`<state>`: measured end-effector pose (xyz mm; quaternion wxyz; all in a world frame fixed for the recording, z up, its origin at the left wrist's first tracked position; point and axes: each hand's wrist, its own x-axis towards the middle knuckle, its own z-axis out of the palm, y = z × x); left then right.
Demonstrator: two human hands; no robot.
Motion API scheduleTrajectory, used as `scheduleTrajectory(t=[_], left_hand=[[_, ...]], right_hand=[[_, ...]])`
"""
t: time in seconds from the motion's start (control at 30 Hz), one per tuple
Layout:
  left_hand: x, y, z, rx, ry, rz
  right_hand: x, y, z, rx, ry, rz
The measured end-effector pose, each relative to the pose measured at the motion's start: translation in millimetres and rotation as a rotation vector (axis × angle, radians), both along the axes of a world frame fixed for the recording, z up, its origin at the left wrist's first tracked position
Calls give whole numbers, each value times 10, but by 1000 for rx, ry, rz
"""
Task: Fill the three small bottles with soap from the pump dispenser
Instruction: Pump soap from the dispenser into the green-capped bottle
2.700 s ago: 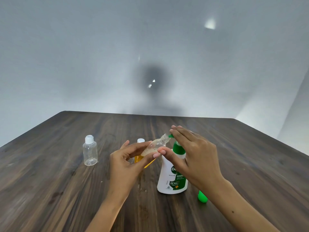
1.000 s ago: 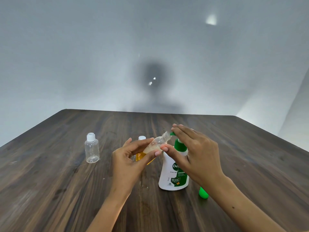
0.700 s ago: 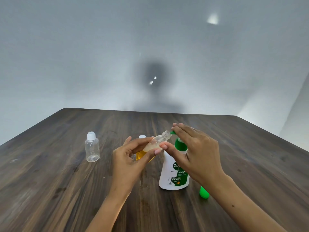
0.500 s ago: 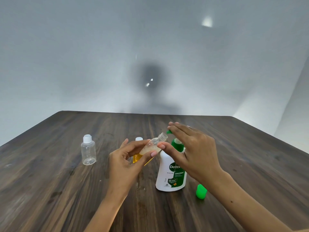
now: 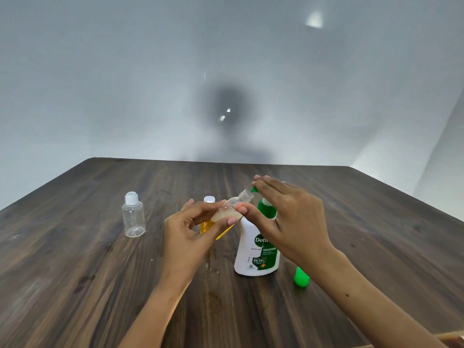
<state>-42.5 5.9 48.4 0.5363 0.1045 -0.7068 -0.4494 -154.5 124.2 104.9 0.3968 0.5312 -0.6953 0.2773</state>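
My left hand (image 5: 190, 232) pinches a small clear bottle (image 5: 232, 205), tilted with its open neck against the green pump nozzle (image 5: 253, 189); orange soap lies in its lower part. My right hand (image 5: 288, 217) rests on the pump head of the white and green soap dispenser (image 5: 253, 257), fingers stretched over the top, thumb touching the tilted bottle. An empty capped small bottle (image 5: 133, 215) stands upright at the left. Another small bottle with a white cap (image 5: 209, 199) stands behind my left hand, mostly hidden.
A green cap (image 5: 301, 277) lies on the dark wooden table (image 5: 75, 272) to the right of the dispenser. A few wet drops mark the wood in front of the dispenser. A plain white wall rises beyond the table's far edge.
The hands, the tilted bottle and the dispenser keep the same arrangement. My right hand's fingers have risen and dipped slightly on the pump head; the camera view has shifted a little.
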Motion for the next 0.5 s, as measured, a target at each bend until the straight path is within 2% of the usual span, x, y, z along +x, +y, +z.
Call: scheduleTrajectory(t=[0.5], left_hand=[[5,25,-12,32,4,23]], right_hand=[[-22,7,-83,9,-2,54]])
